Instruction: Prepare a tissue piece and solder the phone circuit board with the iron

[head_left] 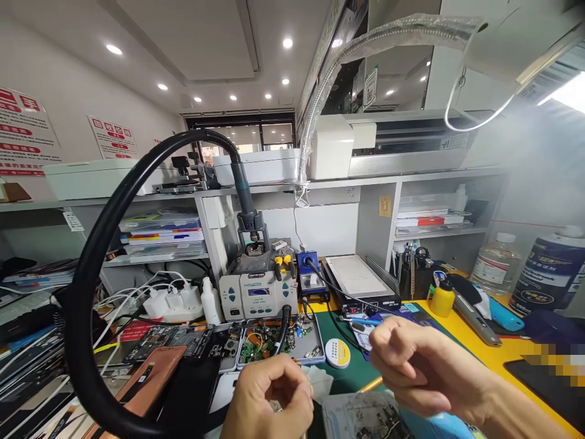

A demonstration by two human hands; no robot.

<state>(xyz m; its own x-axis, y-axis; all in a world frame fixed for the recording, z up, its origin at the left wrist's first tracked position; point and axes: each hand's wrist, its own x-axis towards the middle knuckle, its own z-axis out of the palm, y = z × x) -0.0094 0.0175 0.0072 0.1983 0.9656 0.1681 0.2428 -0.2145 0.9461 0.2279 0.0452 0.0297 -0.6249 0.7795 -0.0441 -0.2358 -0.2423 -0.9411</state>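
My left hand (272, 399) is at the bottom centre, its fingers curled and thumb drawn in toward them. Whatever its fingertips may hold is hidden. To the right, my right hand (411, 366) is closed, with its fingers bent inward; I cannot make out anything in its grip. A thin gold-coloured rod (371, 384) shows just left of that hand, and whether the two touch is unclear. Between and below the hands lies a grey tray (336, 411) with small dark parts in it. A white crumpled tissue (321, 381) sits beside the left hand.
A black hose (75, 292) loops across the left, by the soldering station (258, 296). A box of circuit boards (315, 332) and a round white-and-yellow tin (337, 353) stand ahead. Phone parts (153, 378) crowd the left. Bottles, including a yellow one (442, 299), stand right.
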